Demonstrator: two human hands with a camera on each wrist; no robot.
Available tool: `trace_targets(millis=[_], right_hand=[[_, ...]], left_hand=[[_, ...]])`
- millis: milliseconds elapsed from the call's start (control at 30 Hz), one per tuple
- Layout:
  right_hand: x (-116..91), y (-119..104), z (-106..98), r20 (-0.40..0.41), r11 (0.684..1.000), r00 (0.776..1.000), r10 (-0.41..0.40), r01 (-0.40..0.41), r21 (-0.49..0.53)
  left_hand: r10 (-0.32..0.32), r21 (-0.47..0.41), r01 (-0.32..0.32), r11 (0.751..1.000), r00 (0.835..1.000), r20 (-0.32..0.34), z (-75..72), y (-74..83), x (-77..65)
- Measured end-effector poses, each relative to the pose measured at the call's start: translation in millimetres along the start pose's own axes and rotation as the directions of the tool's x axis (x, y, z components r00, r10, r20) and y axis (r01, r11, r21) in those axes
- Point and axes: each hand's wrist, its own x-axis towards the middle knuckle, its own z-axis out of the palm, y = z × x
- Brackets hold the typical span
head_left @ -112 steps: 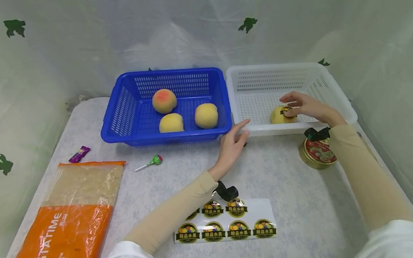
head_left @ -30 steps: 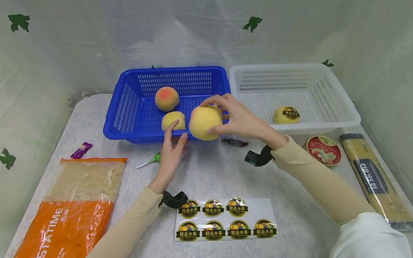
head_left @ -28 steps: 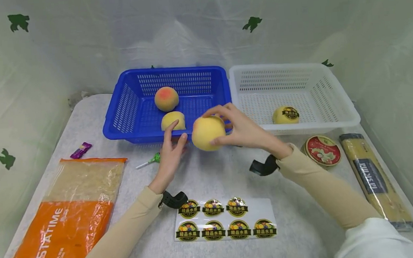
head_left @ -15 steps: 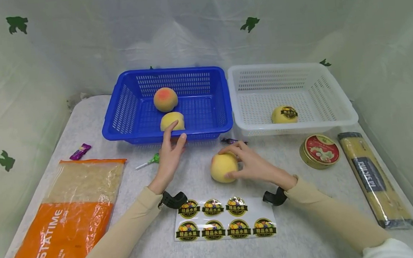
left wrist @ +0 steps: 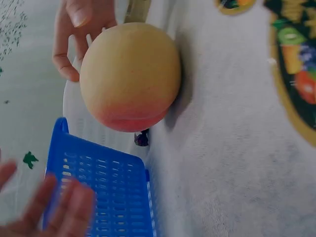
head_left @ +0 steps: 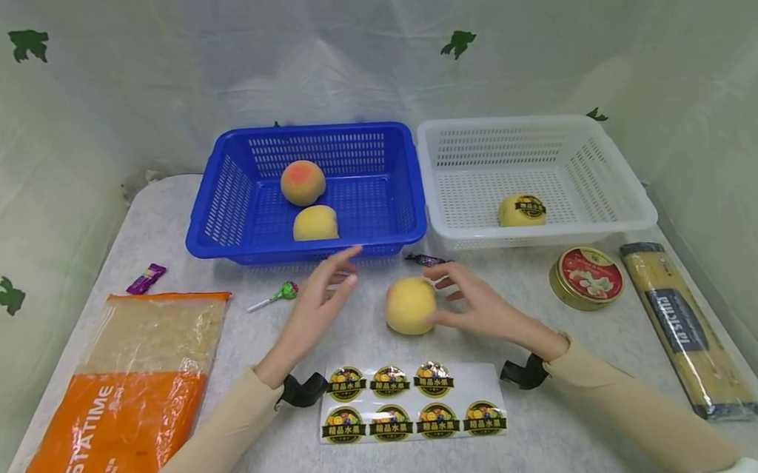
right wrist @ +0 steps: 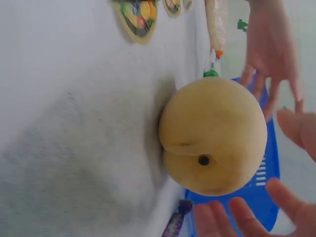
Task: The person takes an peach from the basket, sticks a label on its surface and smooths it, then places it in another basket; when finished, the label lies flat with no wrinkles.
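On the worktop [head_left: 567,415], a peach [head_left: 411,306] sits between a person's left hand [head_left: 313,301] and right hand [head_left: 485,306], near the sticker sheet [head_left: 475,379].
Both hands are spread, fingers parted; the right is just beside the fruit, the left farther off. Two more peaches [head_left: 303,183] lie in the blue basket [head_left: 379,241], a stickered peach [head_left: 514,213] in the white basket [head_left: 579,230].
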Motion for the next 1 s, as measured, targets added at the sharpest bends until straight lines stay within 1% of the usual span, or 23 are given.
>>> trace_targets(millis=[33, 67, 100, 133, 167, 200, 267, 300, 333, 367, 400, 433, 467, 533, 633, 733, 867, 933, 1000], right_hand=[[-2.8, -0.6, -0.7, -0.014, 1.0, 1.0, 0.013, -0.013, 0.004], [-5.9, -1.5, -1.1, -0.023, 1.0, 0.999, 0.026, -0.026, 0.003], [-9.4, -2.4, -1.0, -0.025, 0.999, 0.999, 0.041, -0.041, 0.0], [-12.9, -2.7, -0.3, -0.014, 0.999, 0.999, 0.052, -0.052, -0.009], [-16.5, -3.4, 0.8, 0.01, 0.998, 0.998, 0.062, -0.062, -0.018], [-20.1, -3.1, 2.7, 0.041, 0.997, 0.997, 0.065, -0.063, -0.042], [-26.5, -3.8, 7.8, 0.123, 0.994, 0.99, 0.07, -0.059, -0.092], [-29.4, -3.9, 11.0, 0.164, 0.991, 0.984, 0.072, -0.053, -0.121], [-31.9, -3.8, 14.5, 0.201, 0.987, 0.977, 0.075, -0.045, -0.152], [-33.9, -4.0, 17.9, 0.23, 0.982, 0.97, 0.079, -0.036, -0.186], [-35.6, -4.2, 21.2, 0.247, 0.975, 0.966, 0.079, -0.024, -0.22], [-36.8, -4.5, 24.3, 0.259, 0.967, 0.963, 0.081, -0.013, -0.253], [-37.9, -4.6, 27.1, 0.263, 0.959, 0.961, 0.081, -0.003, -0.282], [-39.2, -4.2, 31.7, 0.259, 0.944, 0.963, 0.068, 0.022, -0.33], [-39.5, -3.8, 36.4, 0.253, 0.933, 0.967, 0.03, 0.064, -0.355], [-39.5, -4.0, 38.8, 0.252, 0.933, 0.968, 0.01, 0.081, -0.35], [-39.9, -6.9, 40.0, 0.262, 0.927, 0.965, 0.027, 0.074, -0.368], [-40.4, -9.0, 40.5, 0.275, 0.921, 0.961, 0.039, 0.072, -0.383], [-40.5, -10.4, 41.0, 0.285, 0.921, 0.958, 0.04, 0.075, -0.383]], left_hand=[[0.056, 0.021, -0.057, 0.998, 0.997, 0.047, 2.1, -2.2, -3.3], [0.108, 0.032, -0.112, 0.993, 0.989, 0.102, 4.4, -4.6, -6.5], [0.145, 0.042, -0.154, 0.987, 0.975, 0.169, 6.9, -7.0, -10.1], [0.177, 0.046, -0.194, 0.98, 0.952, 0.248, 9.9, -9.7, -13.7], [0.198, 0.049, -0.227, 0.973, 0.922, 0.334, 12.9, -12.0, -17.6], [0.203, 0.064, -0.252, 0.966, 0.884, 0.422, 16.1, -13.0, -21.8], [0.17, 0.098, -0.274, 0.957, 0.8, 0.576, 22.6, -12.9, -30.2], [0.147, 0.126, -0.29, 0.949, 0.758, 0.636, 26.0, -12.8, -34.3], [0.129, 0.152, -0.312, 0.938, 0.72, 0.682, 29.2, -12.8, -38.1], [0.109, 0.186, -0.338, 0.922, 0.691, 0.715, 32.1, -12.8, -41.6], [0.095, 0.216, -0.366, 0.905, 0.669, 0.737, 34.8, -13.4, -44.7], [0.09, 0.235, -0.392, 0.889, 0.654, 0.751, 37.3, -14.1, -47.2], [0.09, 0.255, -0.423, 0.869, 0.643, 0.76, 39.3, -15.1, -49.2], [0.097, 0.291, -0.479, 0.828, 0.634, 0.767, 42.0, -16.6, -52.3], [0.118, 0.335, -0.541, 0.771, 0.639, 0.76, 44.2, -18.1, -54.9], [0.132, 0.368, -0.573, 0.732, 0.649, 0.749, 44.9, -18.5, -56.7], [0.14, 0.4, -0.592, 0.7, 0.662, 0.736, 44.8, -18.3, -58.6], [0.142, 0.406, -0.595, 0.694, 0.666, 0.732, 44.8, -17.8, -59.1], [0.147, 0.403, -0.594, 0.697, 0.668, 0.73, 44.9, -17.1, -59.4]])
